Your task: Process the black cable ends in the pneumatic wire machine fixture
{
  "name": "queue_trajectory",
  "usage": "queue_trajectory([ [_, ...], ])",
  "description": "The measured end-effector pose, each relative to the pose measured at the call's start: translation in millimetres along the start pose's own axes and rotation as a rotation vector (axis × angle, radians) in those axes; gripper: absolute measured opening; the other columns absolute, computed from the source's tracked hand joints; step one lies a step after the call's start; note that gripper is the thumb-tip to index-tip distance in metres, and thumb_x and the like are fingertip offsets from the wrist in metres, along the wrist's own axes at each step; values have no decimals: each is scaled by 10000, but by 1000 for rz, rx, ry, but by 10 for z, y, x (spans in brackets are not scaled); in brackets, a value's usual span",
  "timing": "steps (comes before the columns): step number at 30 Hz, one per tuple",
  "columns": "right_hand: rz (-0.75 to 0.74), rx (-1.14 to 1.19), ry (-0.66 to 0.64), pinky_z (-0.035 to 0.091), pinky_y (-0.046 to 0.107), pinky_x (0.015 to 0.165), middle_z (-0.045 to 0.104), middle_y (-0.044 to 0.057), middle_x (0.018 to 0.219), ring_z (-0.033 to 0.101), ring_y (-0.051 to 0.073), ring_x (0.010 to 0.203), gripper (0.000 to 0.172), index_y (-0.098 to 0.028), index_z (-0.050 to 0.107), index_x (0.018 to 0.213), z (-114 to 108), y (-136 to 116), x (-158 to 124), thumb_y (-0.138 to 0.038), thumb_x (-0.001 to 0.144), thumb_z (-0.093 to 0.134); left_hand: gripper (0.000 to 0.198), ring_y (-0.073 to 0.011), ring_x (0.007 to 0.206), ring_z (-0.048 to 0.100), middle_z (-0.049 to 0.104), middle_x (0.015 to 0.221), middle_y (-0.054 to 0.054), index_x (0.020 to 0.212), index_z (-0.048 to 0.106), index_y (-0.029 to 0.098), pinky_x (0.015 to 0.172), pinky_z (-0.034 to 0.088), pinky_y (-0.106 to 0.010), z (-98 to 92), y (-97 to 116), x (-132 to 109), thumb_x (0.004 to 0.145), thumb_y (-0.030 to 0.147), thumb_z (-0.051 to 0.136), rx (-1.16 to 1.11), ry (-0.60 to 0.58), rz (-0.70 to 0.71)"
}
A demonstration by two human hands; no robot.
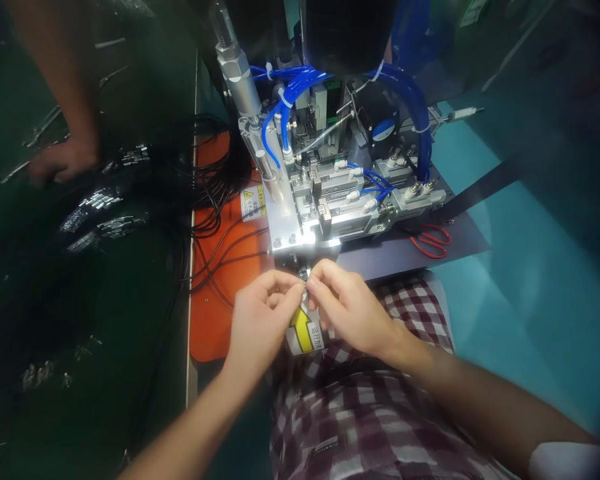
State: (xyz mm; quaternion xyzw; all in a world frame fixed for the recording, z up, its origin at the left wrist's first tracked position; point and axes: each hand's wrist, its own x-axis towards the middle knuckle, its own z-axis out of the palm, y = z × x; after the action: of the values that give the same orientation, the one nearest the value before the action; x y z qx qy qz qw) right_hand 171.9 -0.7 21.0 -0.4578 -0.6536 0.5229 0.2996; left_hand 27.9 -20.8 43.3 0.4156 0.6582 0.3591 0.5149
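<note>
My left hand point(263, 317) and my right hand point(347, 307) meet just in front of the metal machine point(325, 207). Both are closed in a pinch, fingertips almost touching. Between them is a tiny shiny metal part point(305, 287), mostly hidden by the fingers; its kind is too small to make out. Right below the fingertips lies a white label with a yellow arrow point(304, 333). The machine's silver end block point(293, 240) stands just beyond my fingers.
Blue air hoses point(300, 87) arch over the machine. Black cables point(217, 193) cross the orange plate point(213, 333) at left. Red-handled scissors point(433, 240) lie at right. Farther left, another person's hand point(67, 160) rests on a dark table near bundles of metal parts point(97, 207).
</note>
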Motion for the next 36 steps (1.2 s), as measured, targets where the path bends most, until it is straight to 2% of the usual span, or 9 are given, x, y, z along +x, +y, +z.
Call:
queue_trajectory([
  [3,50,-14,87,361,268,533,543,-24,648,481,116,506,216,-227,394,757,65,-22,-16,-256,967,354,106,-102,550,577,630,629,19,764,624,171,497,435,-180,52,-25,-14,807,267,628,108,34,140],
  [6,23,-117,199,348,289,570,491,-16,653,459,139,570,171,-226,396,780,89,36,-9,-242,948,370,85,-117,654,594,641,720,5,797,646,185,580,461,-202,70,-92,-4,841,233,592,282,95,320],
  [8,56,-15,147,340,275,537,456,-34,627,422,126,538,182,-227,396,773,49,99,25,-274,948,385,91,-135,734,601,647,808,-16,866,660,192,632,477,-225,55,-142,24,862,217,573,394,106,456],
  [11,182,239,-26,327,236,468,431,-67,568,386,94,466,234,-222,398,736,-63,181,117,-330,943,416,110,-145,801,597,638,880,-38,931,645,185,697,490,-250,8,-191,103,883,180,545,522,87,625],
  [13,232,272,-69,341,227,467,448,-76,551,402,83,449,232,-211,418,735,-124,214,182,-334,931,445,104,-138,787,587,621,851,-35,906,622,176,707,486,-251,-24,-202,169,895,156,521,590,63,699],
  [15,240,220,-60,364,228,485,474,-75,554,431,80,453,229,-203,436,734,-147,233,230,-328,925,458,110,-137,772,576,604,819,-34,876,611,166,708,481,-254,-52,-208,231,899,139,507,657,34,761],
  [22,227,104,2,398,231,501,532,-59,582,505,87,471,217,-201,465,733,-65,279,259,-312,919,463,184,-135,720,563,579,783,-31,968,655,174,645,480,-248,-115,-290,315,901,128,490,737,7,793],
  [30,334,310,-24,380,225,458,493,-76,483,437,73,393,281,-195,464,692,-55,267,302,-389,887,524,238,-138,724,550,563,791,-42,1023,665,140,621,473,-248,-161,-345,351,886,81,480,748,-26,863],
  [36,312,275,-28,378,226,470,514,-73,526,460,73,412,282,-196,472,716,-56,300,269,-404,899,523,230,-143,731,552,571,790,-48,1006,668,125,624,478,-253,-179,-370,378,876,64,488,705,-22,890],
])
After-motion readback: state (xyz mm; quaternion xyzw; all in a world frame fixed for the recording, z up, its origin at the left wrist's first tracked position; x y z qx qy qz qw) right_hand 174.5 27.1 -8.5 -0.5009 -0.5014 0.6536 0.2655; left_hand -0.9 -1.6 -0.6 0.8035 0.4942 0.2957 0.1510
